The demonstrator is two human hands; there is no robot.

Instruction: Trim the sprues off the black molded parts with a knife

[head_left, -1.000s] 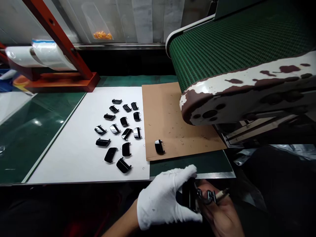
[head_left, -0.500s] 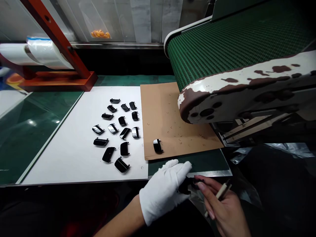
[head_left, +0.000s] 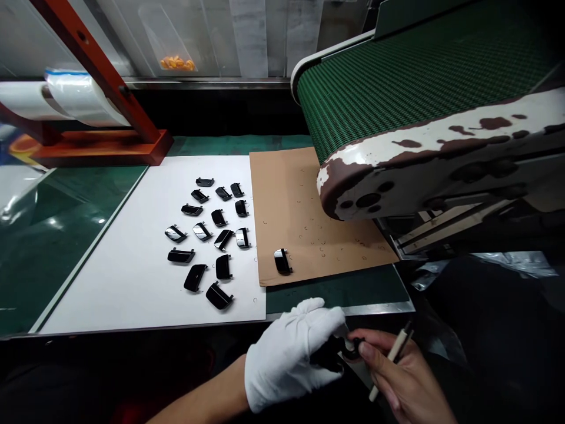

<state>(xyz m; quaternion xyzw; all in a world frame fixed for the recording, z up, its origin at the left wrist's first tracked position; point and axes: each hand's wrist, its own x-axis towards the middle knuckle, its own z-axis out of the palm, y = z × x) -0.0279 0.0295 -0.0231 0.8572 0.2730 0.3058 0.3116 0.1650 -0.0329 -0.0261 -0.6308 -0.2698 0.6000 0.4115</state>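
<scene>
My left hand (head_left: 293,353), in a white glove, is closed round a black plastic part (head_left: 326,355) below the table's front edge. Much of that part is hidden by the glove and the dark background. My bare right hand (head_left: 404,374) pinches a small black piece (head_left: 353,348) between thumb and forefinger, against or very close to the part. Whether the two are joined I cannot tell. A cream pen-like tool (head_left: 392,358) with a dark tip is also tucked in the fingers of this hand. A single glossy black part (head_left: 281,262) lies on the brown cardboard (head_left: 304,200) beyond.
Several similar glossy black parts (head_left: 219,296) are spread over a white sheet (head_left: 128,282) at left. A green-belted conveyor (head_left: 397,94) overhangs the cardboard at right. A red-orange stand (head_left: 101,146) carries rolls of clear film (head_left: 86,97) at back left.
Both hands have come slightly lower and nearer, still together. The black part in my glove has turned a little, and the small black piece shows more plainly. The parts on the table have not moved.
</scene>
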